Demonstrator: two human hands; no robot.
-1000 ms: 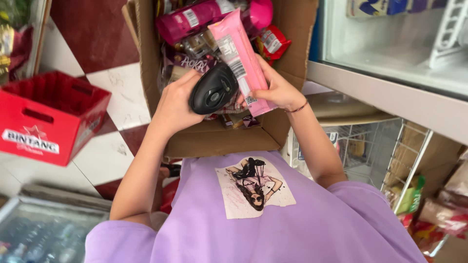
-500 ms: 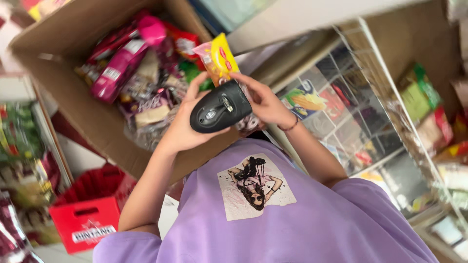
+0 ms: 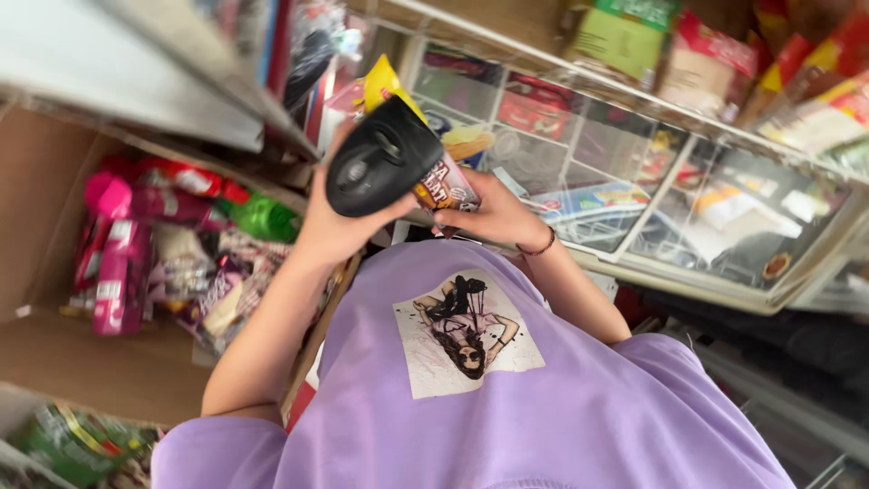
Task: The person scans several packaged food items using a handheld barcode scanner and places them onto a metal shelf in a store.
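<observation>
Your view swung away from the cardboard box [image 3: 54,353], now at your left, left hand [image 3: 339,226] wrapped tight around black scanner [image 3: 380,158], right hand [image 3: 489,213] gripping what looks like a yellow snack packet [image 3: 434,177], glass freezer [image 3: 688,217] beyond

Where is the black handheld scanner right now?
In the head view, the black scanner sits upper centre in the left hand, right against the yellow snack packet held by the right hand.

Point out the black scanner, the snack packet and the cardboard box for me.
scanner [image 3: 380,158], head view, middle of its black body.
snack packet [image 3: 445,186], head view, lower printed part.
cardboard box [image 3: 100,367], head view, bare flap.
</observation>
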